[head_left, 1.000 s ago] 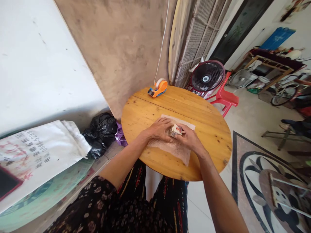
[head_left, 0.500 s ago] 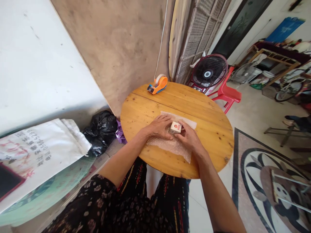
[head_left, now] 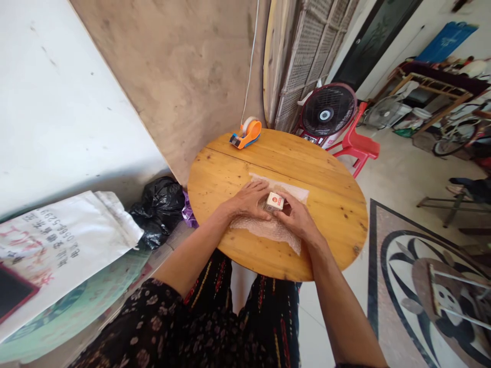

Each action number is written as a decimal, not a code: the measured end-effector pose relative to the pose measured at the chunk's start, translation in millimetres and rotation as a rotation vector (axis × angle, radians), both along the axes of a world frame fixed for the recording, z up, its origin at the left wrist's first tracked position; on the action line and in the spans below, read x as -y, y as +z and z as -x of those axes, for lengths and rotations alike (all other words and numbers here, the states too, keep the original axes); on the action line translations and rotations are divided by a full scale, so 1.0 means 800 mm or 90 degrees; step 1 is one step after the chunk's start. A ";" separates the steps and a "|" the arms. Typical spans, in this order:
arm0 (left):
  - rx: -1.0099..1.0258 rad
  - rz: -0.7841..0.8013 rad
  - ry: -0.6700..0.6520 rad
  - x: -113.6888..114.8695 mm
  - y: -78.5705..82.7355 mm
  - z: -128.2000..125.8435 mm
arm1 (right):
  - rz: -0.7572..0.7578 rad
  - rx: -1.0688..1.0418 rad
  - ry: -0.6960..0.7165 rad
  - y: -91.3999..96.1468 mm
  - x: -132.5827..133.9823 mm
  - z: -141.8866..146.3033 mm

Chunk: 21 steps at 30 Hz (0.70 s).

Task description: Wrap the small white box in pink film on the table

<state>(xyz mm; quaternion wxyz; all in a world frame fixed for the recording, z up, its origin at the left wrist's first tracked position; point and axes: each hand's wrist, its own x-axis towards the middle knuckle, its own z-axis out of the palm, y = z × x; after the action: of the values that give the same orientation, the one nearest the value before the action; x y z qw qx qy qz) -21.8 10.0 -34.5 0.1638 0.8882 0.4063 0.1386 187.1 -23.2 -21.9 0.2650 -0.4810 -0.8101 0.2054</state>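
Observation:
A small whitish box (head_left: 275,201) with a red printed mark on top rests on a sheet of bubble wrap (head_left: 264,230). The wrap lies flat on a round wooden table (head_left: 215,184). My left hand (head_left: 251,199) presses down on the sheet at the box's left, fingers stretched out and thumb close to the box. From the other side my right hand (head_left: 295,214) grips the box between thumb and fingers. Part of the wrap is hidden under both hands.
An orange and blue tape dispenser (head_left: 247,133) stands at the table's far edge, near a wooden board (head_left: 164,76). Beyond the table are a fan (head_left: 327,113) and a red chair (head_left: 358,143). Black plastic bags (head_left: 159,204) sit left.
The whole view has shifted slightly. Both hands and the box keep nearly the same places on the bubble wrap.

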 end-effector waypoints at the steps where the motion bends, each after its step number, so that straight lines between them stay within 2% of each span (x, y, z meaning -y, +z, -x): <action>1: 0.003 -0.002 -0.002 0.000 -0.001 0.000 | 0.004 0.001 0.001 -0.001 0.000 -0.001; 7: 0.016 -0.010 -0.012 0.000 -0.003 0.002 | 0.028 -0.057 -0.011 -0.003 0.002 -0.006; 12: 0.059 -0.009 -0.029 0.000 0.001 0.002 | 0.112 -0.131 -0.003 0.000 0.005 -0.008; 16: 0.098 -0.006 -0.017 -0.005 0.001 0.003 | 0.086 -0.165 -0.003 -0.003 0.001 -0.010; 18: 0.084 0.022 0.012 -0.007 0.006 0.006 | 0.087 -0.177 0.002 -0.005 -0.003 -0.012; 21: 0.052 0.039 0.019 0.004 0.025 0.014 | 0.102 -0.201 0.012 -0.008 -0.006 -0.014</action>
<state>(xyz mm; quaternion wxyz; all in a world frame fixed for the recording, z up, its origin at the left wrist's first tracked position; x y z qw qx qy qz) -32.8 6.8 -14.4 0.2053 0.8702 0.4164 0.1649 198.1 -18.4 -28.4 0.3473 -0.4547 -0.7441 0.3449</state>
